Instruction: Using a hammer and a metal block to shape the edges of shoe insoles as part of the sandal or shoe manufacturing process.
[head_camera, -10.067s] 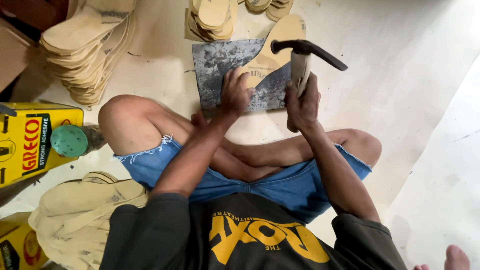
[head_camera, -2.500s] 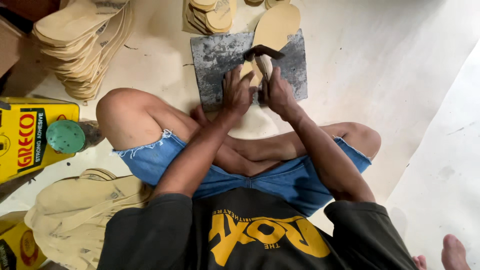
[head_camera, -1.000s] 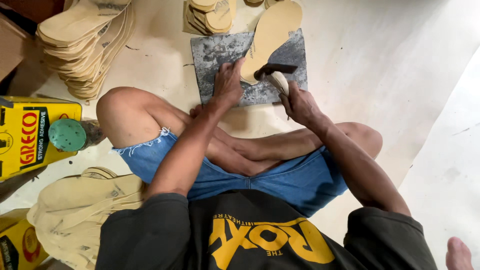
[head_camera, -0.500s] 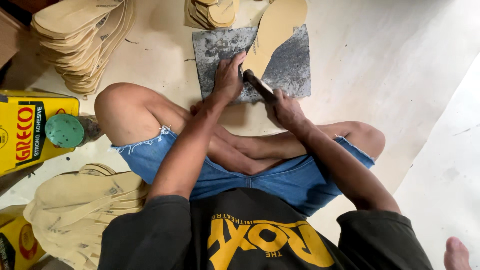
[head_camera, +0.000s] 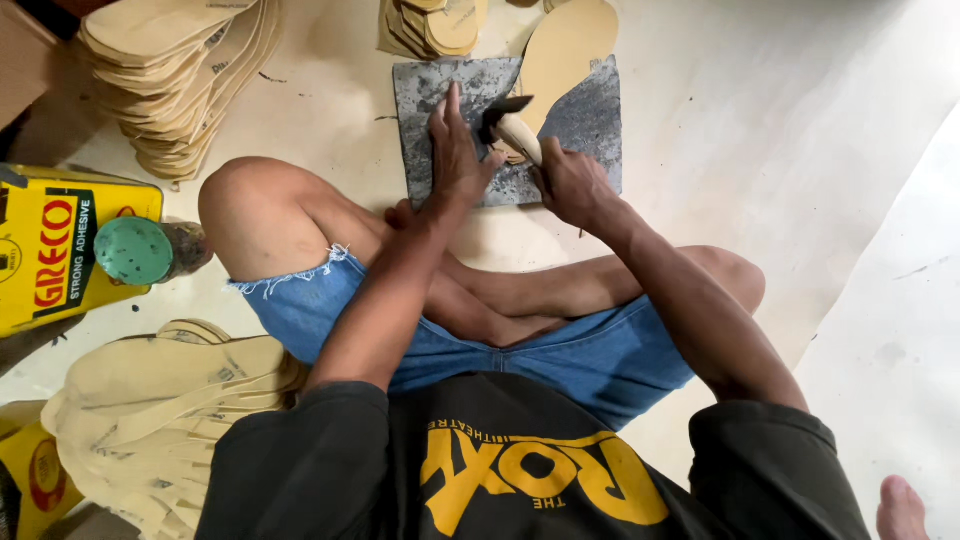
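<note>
Gripping a hammer by its pale wooden handle, the right hand is closed tight around the lower end, and the dark metal head sits at about 11 o'clock from the fist, over the grey stone slab. Just at 9 o'clock from the hammer, the left hand lies flat on the slab, fingers stretched toward 12 o'clock, holding nothing but pressing down beside the tan shoe sole. Whether the fingertips touch the sole's near end cannot be told, since the hammer covers that spot.

Nearest the camera, at 6 o'clock, are the person's black shirt and blue denim shorts, with legs crossed on the pale floor. At 8 o'clock lies a heap of cream-coloured sole pieces. At 9 o'clock stands a yellow adhesive can, with a green-capped bottle lying just beside it.

Farther out, the sole runs from the slab's middle up toward 12 o'clock, overhanging the far edge. At 11 o'clock sits a tall stack of soles, and at 12 o'clock a small pile of heel-shaped pieces.
</note>
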